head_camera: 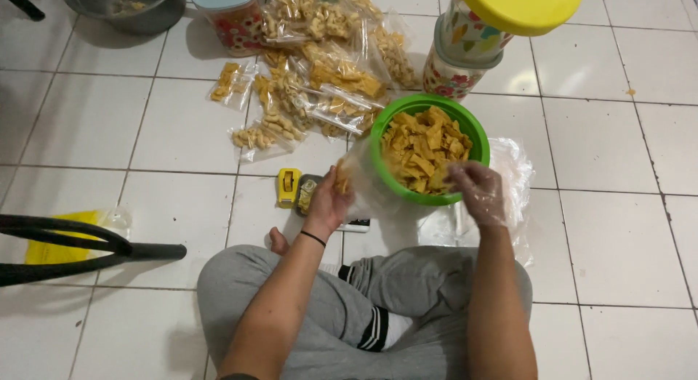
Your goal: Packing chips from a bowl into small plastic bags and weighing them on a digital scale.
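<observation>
**Floor Station: Chip Bowl and Bag Positions**

White tiled floor (87, 125) forms your work surface; you sit cross-legged on it in grey trousers (407, 293).

Your left hand (331, 202) sits at the left rim of the green bowl (378, 144). Its fingers are curled closed around the mouth of a clear plastic bag (360, 180), with a few chips visible inside near the grip. A thin black band circles that wrist.

Your right hand (476, 191), covered by a clear disposable glove, is at the bowl's near right rim. Its fingers are bent and bunched over the yellow chips (422, 147); whether they pinch any chips cannot be told.

The bowl rests directly ahead of your knees, filled with chips.

Beyond the bowl lies a heap of filled snack bags (320, 74). Two stacked floral containers, the top one with a yellow lid (520, 5), stand to the bowl's far right. A small yellow device (289, 185) lies just left of your left hand.
</observation>
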